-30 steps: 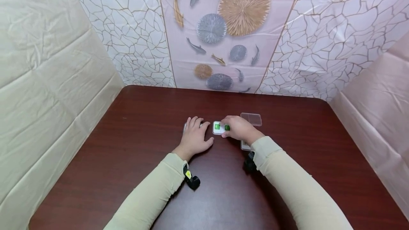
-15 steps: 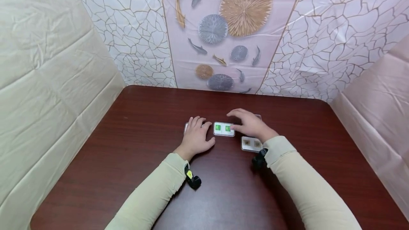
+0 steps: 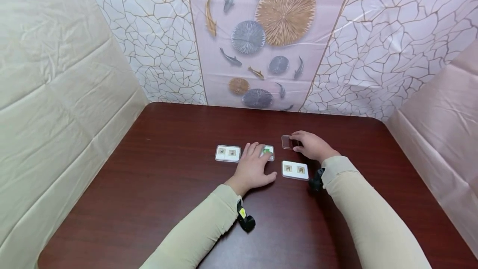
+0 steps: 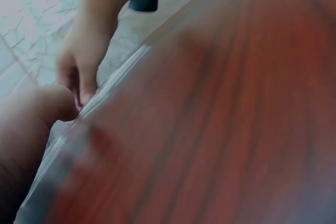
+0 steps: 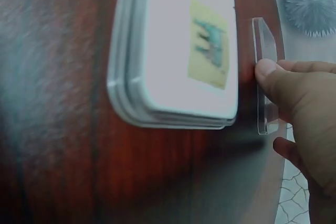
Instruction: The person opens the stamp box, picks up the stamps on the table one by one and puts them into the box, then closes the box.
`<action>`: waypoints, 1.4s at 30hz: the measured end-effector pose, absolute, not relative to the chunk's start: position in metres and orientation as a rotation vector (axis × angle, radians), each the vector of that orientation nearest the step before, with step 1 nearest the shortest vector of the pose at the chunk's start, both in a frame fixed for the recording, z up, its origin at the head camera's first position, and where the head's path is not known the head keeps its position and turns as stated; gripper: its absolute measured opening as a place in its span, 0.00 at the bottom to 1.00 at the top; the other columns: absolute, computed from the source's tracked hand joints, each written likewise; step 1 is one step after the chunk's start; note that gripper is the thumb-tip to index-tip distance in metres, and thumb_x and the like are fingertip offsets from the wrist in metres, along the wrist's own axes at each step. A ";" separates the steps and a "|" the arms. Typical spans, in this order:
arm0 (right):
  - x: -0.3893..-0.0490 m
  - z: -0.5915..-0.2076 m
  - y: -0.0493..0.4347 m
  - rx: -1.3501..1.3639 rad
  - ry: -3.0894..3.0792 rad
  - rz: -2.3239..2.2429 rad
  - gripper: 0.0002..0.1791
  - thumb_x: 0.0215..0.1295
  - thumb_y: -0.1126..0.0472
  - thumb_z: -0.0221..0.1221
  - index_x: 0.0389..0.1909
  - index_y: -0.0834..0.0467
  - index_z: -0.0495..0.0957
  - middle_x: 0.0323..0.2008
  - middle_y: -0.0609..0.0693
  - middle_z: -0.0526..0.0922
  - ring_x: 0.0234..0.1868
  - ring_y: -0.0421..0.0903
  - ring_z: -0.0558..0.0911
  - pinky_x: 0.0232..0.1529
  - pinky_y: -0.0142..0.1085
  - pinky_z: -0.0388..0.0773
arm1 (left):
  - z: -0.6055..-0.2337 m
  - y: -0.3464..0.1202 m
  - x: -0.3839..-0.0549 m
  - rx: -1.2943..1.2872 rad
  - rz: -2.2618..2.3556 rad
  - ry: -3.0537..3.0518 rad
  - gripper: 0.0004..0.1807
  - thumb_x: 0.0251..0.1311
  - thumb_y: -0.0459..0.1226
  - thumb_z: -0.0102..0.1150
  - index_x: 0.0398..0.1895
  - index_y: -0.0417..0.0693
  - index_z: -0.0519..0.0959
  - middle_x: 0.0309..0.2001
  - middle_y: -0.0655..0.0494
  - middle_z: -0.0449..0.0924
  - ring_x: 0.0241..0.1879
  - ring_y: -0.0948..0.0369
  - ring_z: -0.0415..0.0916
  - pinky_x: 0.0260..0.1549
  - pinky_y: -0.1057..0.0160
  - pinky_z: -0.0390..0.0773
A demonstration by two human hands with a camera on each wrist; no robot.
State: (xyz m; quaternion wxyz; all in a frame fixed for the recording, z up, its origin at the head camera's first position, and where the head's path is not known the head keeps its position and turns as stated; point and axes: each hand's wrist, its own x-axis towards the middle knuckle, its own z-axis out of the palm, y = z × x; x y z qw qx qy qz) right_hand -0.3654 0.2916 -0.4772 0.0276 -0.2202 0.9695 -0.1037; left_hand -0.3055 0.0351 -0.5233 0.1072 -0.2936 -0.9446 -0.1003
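Note:
My left hand (image 3: 253, 168) rests on a flat plastic case (image 3: 267, 157) with a white insert and green pictures, its fingers covering the left part. My right hand (image 3: 313, 146) pinches a clear plastic lid (image 3: 286, 142) at the back right; in the right wrist view the thumb (image 5: 266, 70) lies on the near edge of that lid (image 5: 268, 45). Just in front of it lies a second case (image 3: 295, 170) with two small brown pictures. The right wrist view shows this stacked case (image 5: 168, 51) close up.
A third white case (image 3: 228, 153) with two small round pictures lies left of my left hand. All rest on a dark red wooden table (image 3: 168, 202). A patterned curtain (image 3: 257, 53) hangs at the table's back edge.
My left hand has shifted right, off the left case and onto the green-picture case. My right hand has drawn away from the green-picture case to the right and taken hold of the clear lid.

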 end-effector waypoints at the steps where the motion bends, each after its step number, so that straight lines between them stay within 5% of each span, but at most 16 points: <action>1: -0.364 -0.477 0.292 -0.690 2.998 -0.315 0.25 0.68 0.64 0.63 0.64 0.67 0.74 0.64 0.66 0.73 0.65 0.63 0.73 0.63 0.57 0.71 | -0.524 0.040 -0.304 -0.872 -0.286 -2.785 0.35 0.58 0.63 0.55 0.66 0.60 0.75 0.70 0.51 0.64 0.74 0.49 0.54 0.75 0.46 0.44; 18: -0.325 -0.469 0.290 -0.802 2.875 -0.348 0.21 0.71 0.67 0.58 0.63 0.66 0.74 0.59 0.67 0.72 0.59 0.62 0.76 0.58 0.56 0.74 | -0.522 0.065 -0.296 -0.869 -0.228 -2.822 0.33 0.58 0.67 0.55 0.63 0.65 0.77 0.71 0.49 0.64 0.74 0.49 0.54 0.75 0.47 0.48; 29: -0.301 -0.464 0.288 -0.868 2.842 -0.308 0.21 0.71 0.63 0.61 0.62 0.64 0.75 0.57 0.62 0.74 0.54 0.55 0.77 0.55 0.52 0.77 | -0.522 0.067 -0.298 -0.836 -0.257 -2.831 0.37 0.57 0.67 0.57 0.64 0.57 0.74 0.70 0.50 0.64 0.74 0.48 0.53 0.75 0.47 0.47; 42: -0.284 -0.466 0.285 -1.080 2.859 -0.279 0.22 0.65 0.61 0.67 0.59 0.63 0.77 0.51 0.56 0.76 0.45 0.47 0.78 0.47 0.44 0.79 | -0.525 0.065 -0.298 -0.881 -0.275 -2.810 0.35 0.60 0.64 0.55 0.68 0.64 0.73 0.71 0.46 0.63 0.74 0.45 0.52 0.75 0.46 0.46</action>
